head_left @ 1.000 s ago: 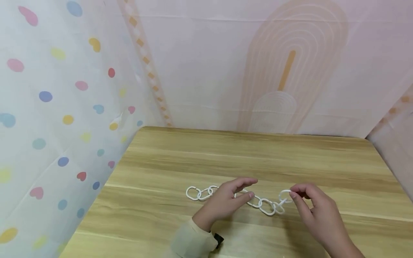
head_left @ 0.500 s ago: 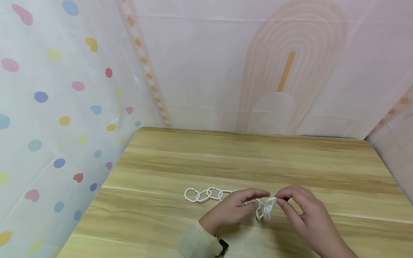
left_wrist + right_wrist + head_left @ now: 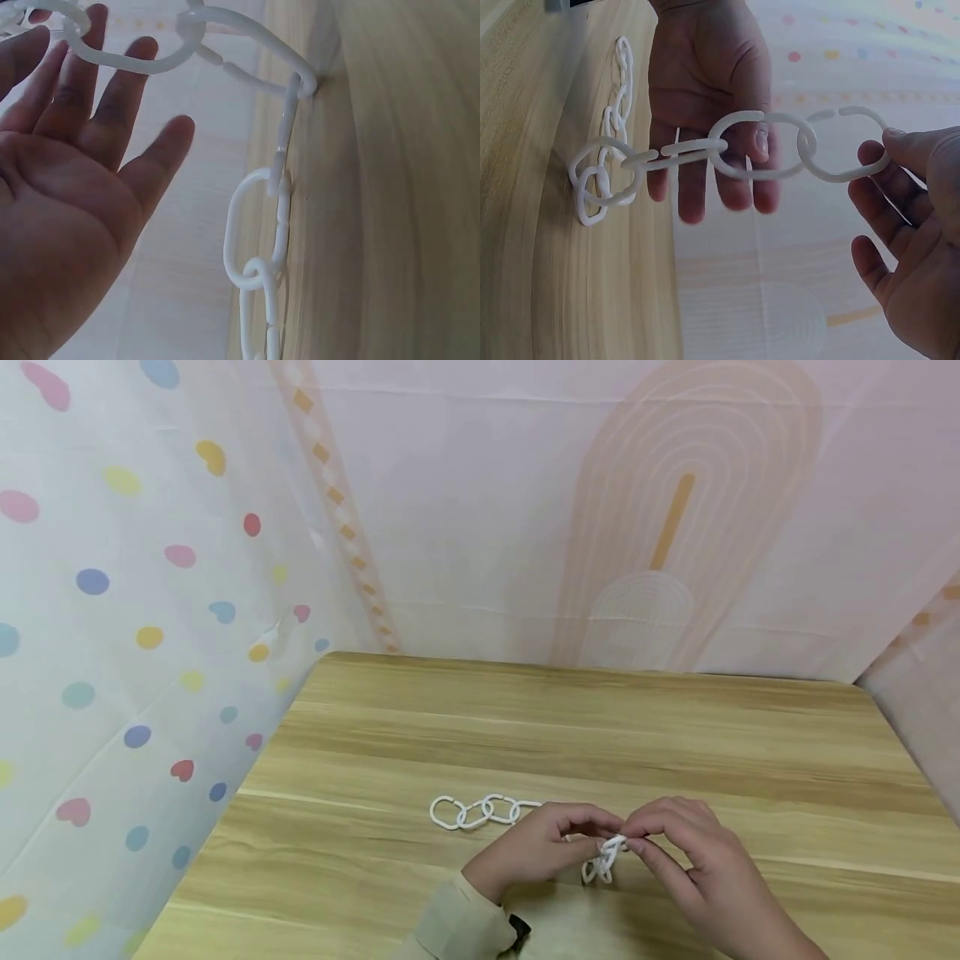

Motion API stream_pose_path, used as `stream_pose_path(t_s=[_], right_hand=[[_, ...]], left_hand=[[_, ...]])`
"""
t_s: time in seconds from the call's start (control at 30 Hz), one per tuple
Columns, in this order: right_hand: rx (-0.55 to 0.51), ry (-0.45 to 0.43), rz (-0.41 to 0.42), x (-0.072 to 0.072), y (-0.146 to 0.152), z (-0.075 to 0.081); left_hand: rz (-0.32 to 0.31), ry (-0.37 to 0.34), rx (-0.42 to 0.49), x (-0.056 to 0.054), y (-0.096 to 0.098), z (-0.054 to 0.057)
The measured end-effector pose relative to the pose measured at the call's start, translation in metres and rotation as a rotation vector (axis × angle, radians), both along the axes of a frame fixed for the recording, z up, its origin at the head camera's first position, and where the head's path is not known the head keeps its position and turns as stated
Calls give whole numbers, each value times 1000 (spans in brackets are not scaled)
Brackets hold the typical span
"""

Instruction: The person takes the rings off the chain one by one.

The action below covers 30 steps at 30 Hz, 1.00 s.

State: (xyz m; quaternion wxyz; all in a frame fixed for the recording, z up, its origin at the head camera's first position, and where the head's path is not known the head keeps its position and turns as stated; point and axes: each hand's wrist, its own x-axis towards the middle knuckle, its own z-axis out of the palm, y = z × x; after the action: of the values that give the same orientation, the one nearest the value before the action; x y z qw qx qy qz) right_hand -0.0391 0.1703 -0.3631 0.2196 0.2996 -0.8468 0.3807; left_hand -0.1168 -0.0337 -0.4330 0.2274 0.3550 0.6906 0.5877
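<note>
the right hand (image 3: 697,860) pinches one end of a white plastic oval-link chain (image 3: 694,146); the left hand (image 3: 542,848) is spread beside it. links trail onto the light wood-grain tabletop (image 3: 525,727), before pastel-patterned cloth walls (image 3: 480,527).

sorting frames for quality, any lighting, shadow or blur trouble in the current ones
Head view: even light, soft shadow on the wooden table near the right hand; left wrist view: left hand shaded against the paler backdrop; right wrist view: backdrop nearly washed out at upper right, white chain fairly crisp.
</note>
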Motion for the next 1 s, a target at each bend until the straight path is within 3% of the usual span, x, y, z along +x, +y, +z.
stream_pose_path(t_s=[0.13,0.4,0.7,1.0], right_hand=[[2,11,-2,-1,0,0],[-21,-22,21,0,1,-3],[-28,-21,27,3,3,-9],[-42,-10,-1,7,4,-19]], left_hand=[[46,-15,0,-2,-3,-1],[68,-7,0,-3,-2,0],[98,-131,36,0,-3,3],[148,-154,66,1,-5,9]])
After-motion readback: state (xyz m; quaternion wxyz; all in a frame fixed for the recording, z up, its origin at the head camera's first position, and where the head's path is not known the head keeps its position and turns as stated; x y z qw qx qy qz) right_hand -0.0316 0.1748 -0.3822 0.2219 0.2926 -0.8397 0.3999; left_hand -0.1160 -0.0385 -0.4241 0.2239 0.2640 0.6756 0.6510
